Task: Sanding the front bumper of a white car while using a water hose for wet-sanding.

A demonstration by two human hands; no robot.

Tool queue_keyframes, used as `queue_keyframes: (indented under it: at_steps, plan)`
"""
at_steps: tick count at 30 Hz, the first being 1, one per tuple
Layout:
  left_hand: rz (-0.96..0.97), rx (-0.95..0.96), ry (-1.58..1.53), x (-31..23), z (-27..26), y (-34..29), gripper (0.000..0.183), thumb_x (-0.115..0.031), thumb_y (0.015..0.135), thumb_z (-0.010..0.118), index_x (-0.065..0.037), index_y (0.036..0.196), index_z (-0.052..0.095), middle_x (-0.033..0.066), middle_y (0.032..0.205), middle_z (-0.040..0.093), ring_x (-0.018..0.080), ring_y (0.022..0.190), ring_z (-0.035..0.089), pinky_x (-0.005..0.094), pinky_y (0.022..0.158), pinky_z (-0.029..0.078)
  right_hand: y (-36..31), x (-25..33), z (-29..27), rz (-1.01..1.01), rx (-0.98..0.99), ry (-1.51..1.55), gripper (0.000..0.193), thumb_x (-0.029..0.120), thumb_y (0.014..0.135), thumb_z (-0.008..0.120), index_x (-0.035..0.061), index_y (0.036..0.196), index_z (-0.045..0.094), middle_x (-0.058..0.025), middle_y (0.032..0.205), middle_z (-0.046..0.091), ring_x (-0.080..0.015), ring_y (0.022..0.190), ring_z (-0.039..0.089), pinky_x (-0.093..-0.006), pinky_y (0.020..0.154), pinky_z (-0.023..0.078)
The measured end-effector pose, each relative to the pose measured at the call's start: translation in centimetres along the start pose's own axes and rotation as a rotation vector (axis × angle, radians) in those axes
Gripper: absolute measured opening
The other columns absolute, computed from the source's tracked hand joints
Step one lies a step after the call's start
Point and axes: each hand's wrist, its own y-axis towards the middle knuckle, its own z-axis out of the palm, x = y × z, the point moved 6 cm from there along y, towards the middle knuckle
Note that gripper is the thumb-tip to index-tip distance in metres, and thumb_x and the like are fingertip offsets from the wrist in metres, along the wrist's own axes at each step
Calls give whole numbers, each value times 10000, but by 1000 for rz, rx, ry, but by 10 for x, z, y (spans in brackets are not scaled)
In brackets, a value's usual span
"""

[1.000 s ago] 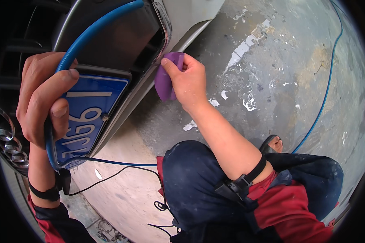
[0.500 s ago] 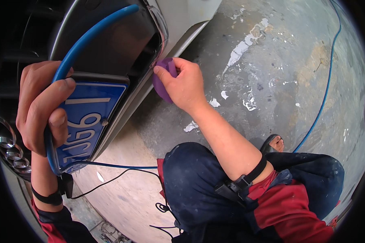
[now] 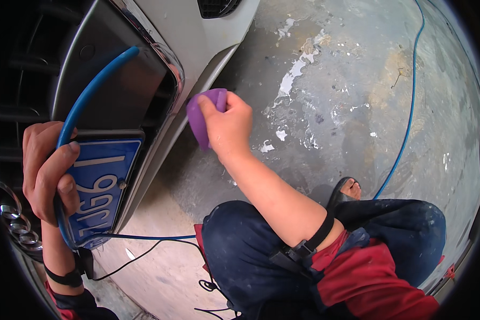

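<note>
Gripping blue hose (image 3: 85, 97) with left hand (image 3: 44, 172), purple pad (image 3: 199, 121) with right hand (image 3: 229, 127) near bumper edge (image 3: 212, 70), wide floor (image 3: 352, 128) rightward.

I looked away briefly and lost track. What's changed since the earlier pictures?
The view has shifted: the car sits lower and farther left, and a black vent shows. The right hand, with the purple pad, has moved slightly away from the chrome trim. Nothing was taken up or let go: the left hand still holds the blue hose.
</note>
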Motion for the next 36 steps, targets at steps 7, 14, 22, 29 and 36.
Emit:
queue_keyframes:
  at_steps: [7,14,22,29,36]
  plan:
    - [3,-63,27,-6,4,7,294,-346,1106,560,-97,1193,690,197,1019,704,326,942,713,436,847,588,2,10,-19,-47,-193,56,187,175,953,731,6,1030,749,-166,891,766,-293,820,740,-404,802,573]
    - [-9,-60,33,-6,0,6,304,-344,1118,538,-98,1181,706,200,1022,711,325,959,714,428,857,594,-33,15,22,-113,42,42,192,187,974,753,-5,976,736,-75,800,739,-110,724,649,-313,690,531]
    - [-3,-61,46,-3,0,2,302,-333,1116,544,-92,1181,715,207,1041,714,334,968,717,436,854,600,-25,8,20,-188,152,16,181,156,932,740,-13,987,707,-189,839,737,-362,748,715,-420,725,553]
    - [-2,-75,13,-3,-1,2,298,-335,1114,548,-92,1175,710,209,1036,706,323,952,710,428,840,599,-12,-8,5,-17,-102,38,178,156,959,706,-9,1026,710,-196,937,759,-368,862,742,-446,807,567]
    - [-97,-164,-57,-7,-6,7,356,-361,1134,488,-42,1126,645,205,971,687,308,889,672,454,801,529,-2,45,1,-224,-238,14,354,52,966,597,-52,1299,659,-262,1216,731,-443,1145,706,-469,1016,552]
